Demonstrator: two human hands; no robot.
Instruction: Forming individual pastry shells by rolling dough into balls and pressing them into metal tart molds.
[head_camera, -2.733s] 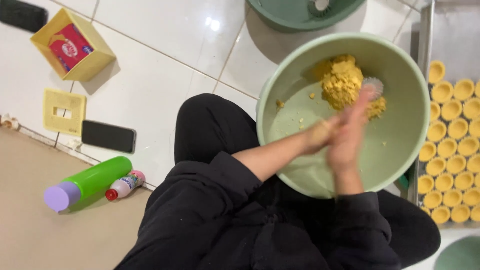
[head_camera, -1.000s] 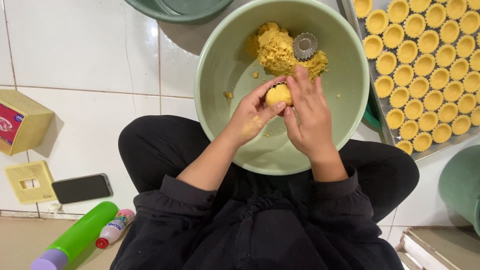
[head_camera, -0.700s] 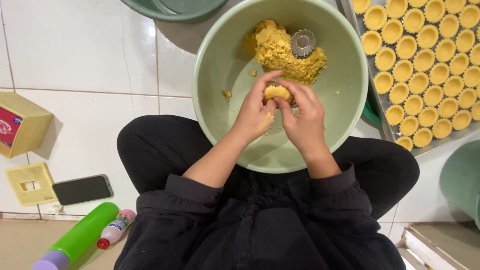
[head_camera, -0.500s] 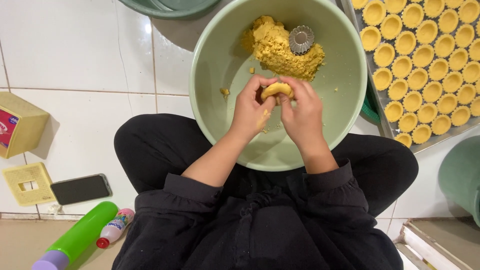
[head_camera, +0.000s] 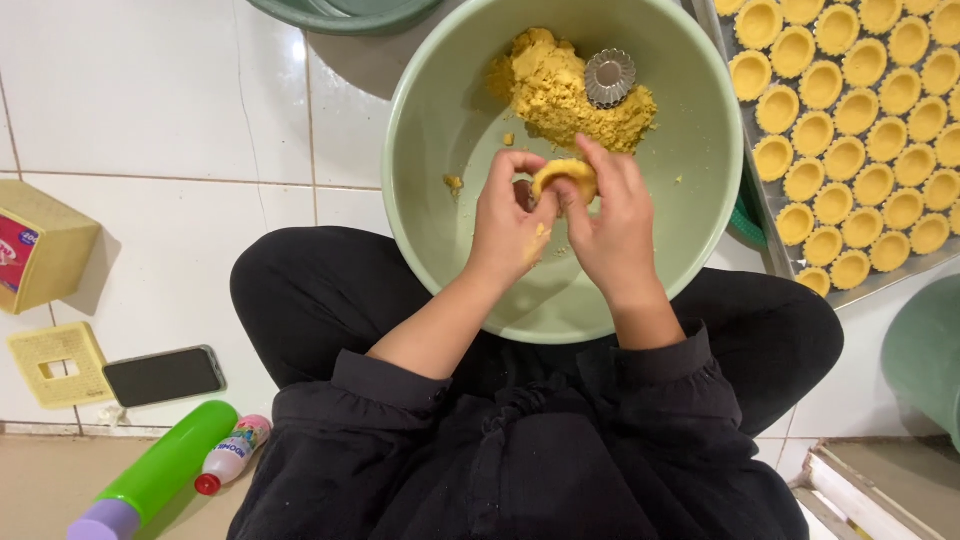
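Observation:
A large pale green bowl (head_camera: 690, 200) rests on my crossed legs. At its far side lies a heap of yellow dough (head_camera: 550, 90) with a small fluted metal tart mould (head_camera: 610, 75) on top of it. Over the middle of the bowl, my left hand (head_camera: 510, 225) and my right hand (head_camera: 610, 225) together pinch a small round piece of yellow dough (head_camera: 565, 177) between fingers and thumbs. Whether a mould sits under that piece I cannot tell.
A metal tray (head_camera: 775, 215) with several rows of yellow tart shells (head_camera: 860, 130) lies right of the bowl. On the white tiled floor at left lie a yellow box (head_camera: 40, 255), a yellow square frame (head_camera: 55, 365), a black phone (head_camera: 165, 375), a green bottle (head_camera: 150, 480) and a small white bottle (head_camera: 230, 455).
The camera has tilted, so the bowl and tray shifted in view. My hands went from rubbing together over the heap to holding a small dough piece and pressing it between the fingers.

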